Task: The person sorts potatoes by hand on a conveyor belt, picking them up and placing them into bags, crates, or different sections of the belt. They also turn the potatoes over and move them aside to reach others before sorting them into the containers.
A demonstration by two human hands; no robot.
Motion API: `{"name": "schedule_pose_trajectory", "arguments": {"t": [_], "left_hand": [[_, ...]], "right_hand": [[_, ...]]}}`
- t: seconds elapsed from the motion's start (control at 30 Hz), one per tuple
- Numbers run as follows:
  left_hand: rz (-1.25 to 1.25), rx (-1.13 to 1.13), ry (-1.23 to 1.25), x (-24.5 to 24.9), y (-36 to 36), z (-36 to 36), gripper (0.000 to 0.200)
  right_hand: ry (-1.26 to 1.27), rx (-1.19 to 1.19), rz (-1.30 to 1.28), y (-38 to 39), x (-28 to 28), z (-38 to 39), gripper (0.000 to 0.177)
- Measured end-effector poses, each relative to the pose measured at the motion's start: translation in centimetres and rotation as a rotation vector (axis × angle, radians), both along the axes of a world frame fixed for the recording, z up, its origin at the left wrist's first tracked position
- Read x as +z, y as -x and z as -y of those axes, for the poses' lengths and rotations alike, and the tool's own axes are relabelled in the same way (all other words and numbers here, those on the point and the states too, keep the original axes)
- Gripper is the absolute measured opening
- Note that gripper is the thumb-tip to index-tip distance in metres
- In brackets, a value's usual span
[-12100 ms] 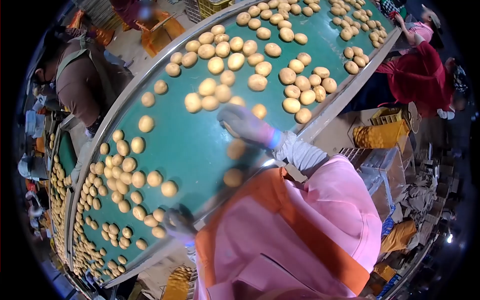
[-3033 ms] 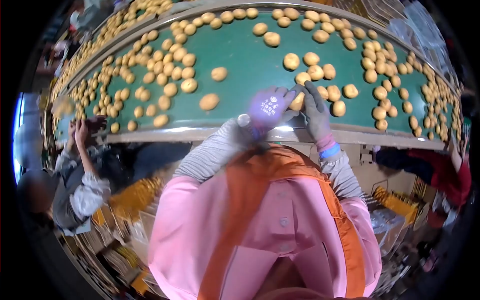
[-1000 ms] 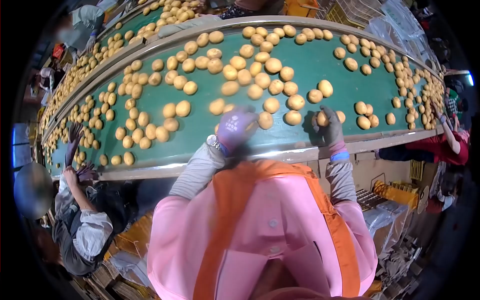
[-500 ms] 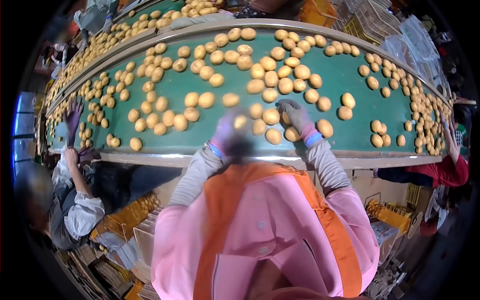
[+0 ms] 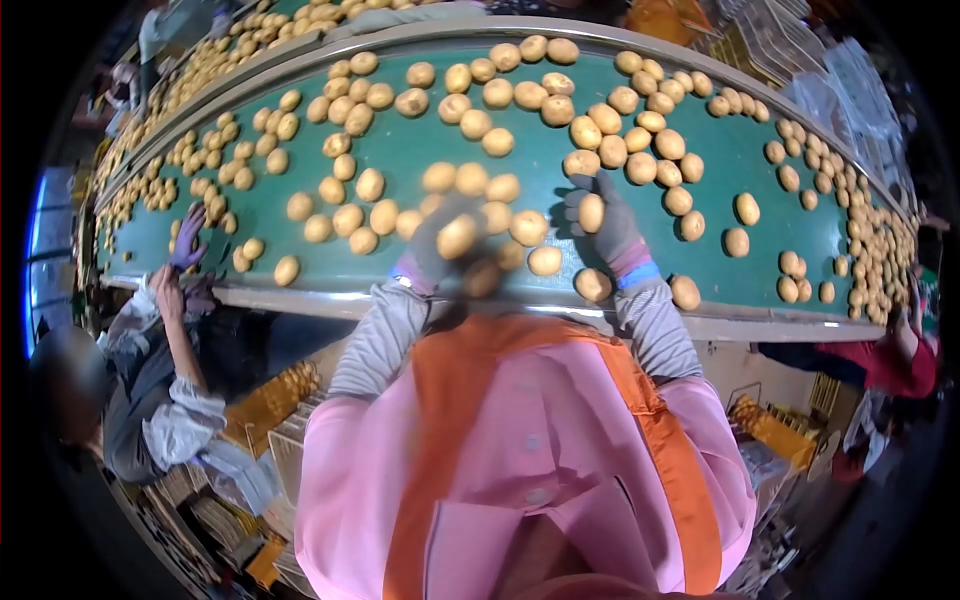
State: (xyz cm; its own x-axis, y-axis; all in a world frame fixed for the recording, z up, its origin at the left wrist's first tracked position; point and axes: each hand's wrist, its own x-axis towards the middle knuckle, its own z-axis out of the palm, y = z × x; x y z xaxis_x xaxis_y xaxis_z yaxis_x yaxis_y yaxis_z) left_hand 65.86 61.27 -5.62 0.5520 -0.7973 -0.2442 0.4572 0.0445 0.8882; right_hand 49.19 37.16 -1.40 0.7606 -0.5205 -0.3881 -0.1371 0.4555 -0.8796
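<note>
Both my hands wear greyish-purple gloves over a green belt [image 5: 690, 255] scattered with potatoes. My left hand [image 5: 430, 245] is at the near middle of the belt, blurred, its fingers closed around a potato [image 5: 456, 237]. Just to its right, a dark blur partly covers another potato [image 5: 482, 278]. My right hand [image 5: 615, 228] has a potato [image 5: 591, 213] between thumb and fingers, palm turned inward. Below it lies a loose potato [image 5: 593, 285], and a cluster of potatoes [image 5: 640, 167] lies beyond its fingertips.
A metal rail [image 5: 420, 24] runs along the belt's far side, with more potatoes behind it. At the left a co-worker's gloved hand [image 5: 187, 238] reaches over the belt. Another person in a red sleeve [image 5: 895, 365] stands at the right. Yellow crates [image 5: 265, 405] are below the near edge.
Most potatoes on the belt have shifted to the right. My left hand has moved left with its potato. My right hand has turned and now holds a potato.
</note>
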Motion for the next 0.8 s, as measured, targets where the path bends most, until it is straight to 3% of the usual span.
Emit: {"name": "schedule_pose_trajectory", "arguments": {"t": [0.03, 0.1, 0.13, 0.2, 0.23, 0.3, 0.33, 0.37, 0.4, 0.43, 0.47, 0.5, 0.53, 0.6, 0.63, 0.67, 0.7, 0.73, 0.77, 0.8], "left_hand": [[0.264, -0.086, -0.029, 0.0, -0.9, -0.5, 0.026], [0.820, -0.162, -0.083, -0.1, -2.6, -1.6, 0.020], [0.931, -0.274, -0.105, 0.4, -3.9, -1.8, 0.020], [1.006, -0.191, -0.162, -0.4, -7.7, -2.1, 0.029], [0.850, -0.107, -0.149, -0.8, -10.8, -2.3, 0.033], [-0.092, -0.026, 0.258, -5.9, -24.4, -3.5, 0.042], [0.139, 0.154, 0.144, 3.0, -21.7, -1.9, 0.042], [0.353, 0.337, -0.028, 12.6, -18.7, -0.2, 0.043], [-0.463, 0.524, 0.436, 14.6, -18.9, -0.1, 0.040], [-0.460, 0.524, 0.442, 14.0, -19.1, -0.2, 0.040], [0.243, 0.254, 0.282, 12.3, -19.3, -0.5, 0.044], [0.599, 0.148, 0.184, 10.9, -17.6, -0.7, 0.045], [0.790, 0.046, 0.064, 8.9, -15.0, -0.7, 0.047], [0.687, -0.147, -0.126, 3.3, -9.3, -0.3, 0.051], [0.455, -0.213, -0.130, 3.9, -7.5, -1.1, 0.048], [0.225, -0.255, -0.153, 4.5, -5.7, -2.0, 0.045], [0.011, -0.349, -0.230, 4.2, -6.1, -2.9, 0.046], [0.011, -0.334, -0.230, 3.8, -6.8, -4.3, 0.046], [0.567, -0.340, -0.141, 3.2, -7.8, -6.2, 0.045], [0.843, -0.342, -0.099, 2.3, -8.8, -8.2, 0.045]], "right_hand": [[-0.207, -0.053, 0.033, -0.7, 0.2, -0.6, 0.062], [-0.303, -0.062, 0.063, -1.1, 0.6, -1.7, 0.067], [-0.331, -0.050, 0.104, -1.4, 0.6, -2.3, 0.069], [-0.355, 0.013, 0.182, -1.6, -0.3, -2.9, 0.075], [-0.355, 0.004, 0.185, -1.8, -0.4, -3.2, 0.075], [-0.269, 0.024, 0.195, -2.1, -0.5, -4.1, 0.073], [-0.266, 0.019, 0.199, -2.2, -0.6, -4.6, 0.073], [-0.101, 0.050, 0.226, -2.2, -0.7, -5.2, 0.060], [-0.016, 0.069, 0.241, -2.4, -0.9, -5.7, 0.056], [0.069, 0.085, 0.255, -2.5, -1.1, -6.3, 0.055], [0.417, 0.116, 0.244, -3.0, -1.3, -7.0, 0.053], [0.763, 0.145, 0.234, -3.5, -1.4, -7.8, 0.051], [0.668, 0.113, 0.222, -4.2, 0.4, -9.3, 0.055], [0.760, 0.138, 0.183, -5.5, 0.6, -11.9, 0.052], [0.855, 0.154, 0.135, -6.0, 0.6, -13.1, 0.050], [0.734, 0.140, 0.310, -6.3, 0.5, -14.4, 0.049], [0.732, 0.153, 0.319, -6.7, 1.6, -14.3, 0.049], [0.818, 0.238, 0.211, -6.4, 3.7, -13.4, 0.047], [0.820, 0.189, 0.115, -5.9, 4.0, -12.1, 0.046], [0.815, 0.144, 0.020, -5.3, 4.4, -10.9, 0.046]]}}
